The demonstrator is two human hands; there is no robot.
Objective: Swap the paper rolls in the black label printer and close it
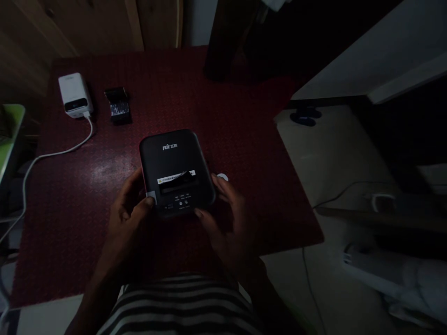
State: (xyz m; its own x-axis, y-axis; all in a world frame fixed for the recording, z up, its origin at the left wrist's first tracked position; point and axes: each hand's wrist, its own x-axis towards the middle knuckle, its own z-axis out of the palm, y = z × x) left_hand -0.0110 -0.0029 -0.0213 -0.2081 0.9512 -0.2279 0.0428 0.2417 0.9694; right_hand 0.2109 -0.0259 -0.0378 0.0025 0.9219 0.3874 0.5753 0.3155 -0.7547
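Observation:
A black box-shaped device [171, 160] with rounded corners lies on the dark red table mat, tilted slightly counterclockwise. White lettering marks its top, and a warning label runs above a slot with a black piece sticking up from it. Small printed icons and buttons sit along the near edge. My left hand [131, 211] grips the near left corner, thumb on a grey patch there. At the right side, my right hand [228, 218] holds the near corner between thumb and fingers. Part of a white round thing [222, 177] shows just beyond my right fingers; the rest is hidden.
A white power bank [74, 93] stands at the back left, with a white cable [66, 151] running off the left edge. Near it lies a small dark object [118, 106] with a shiny face. A dark post [221, 42] rises at the back. Dark slippers [304, 116] rest on the floor.

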